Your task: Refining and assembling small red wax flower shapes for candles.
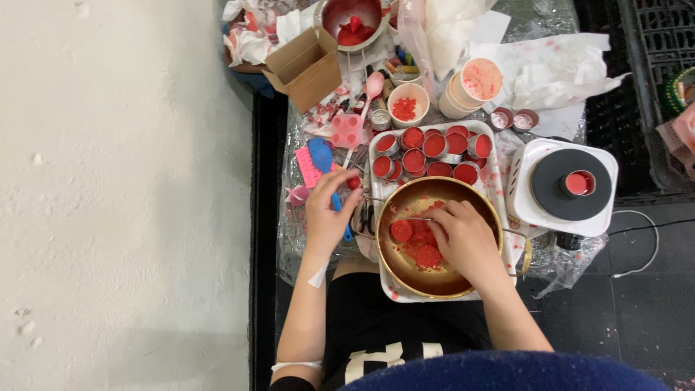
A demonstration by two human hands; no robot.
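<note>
Partly hidden | right hand (pixel 467 242) fingers pinching tool in bowl (pixel 441 286) | left hand (pixel 326 213) grip unclear

A round brass-coloured bowl (pixel 434 279) sat upright on a white tray (pixel 376 145), holding red wax discs (pixel 400 231) and crumbled red wax (pixel 427 255) heaped near its middle.

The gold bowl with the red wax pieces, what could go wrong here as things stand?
The gold bowl sits on the white tray's near edge, so pressing with the right hand might tip it. A red-filled tin sits on the hot plate unwatched and might overheat. The left hand by the crowded tins could knock them.
</note>
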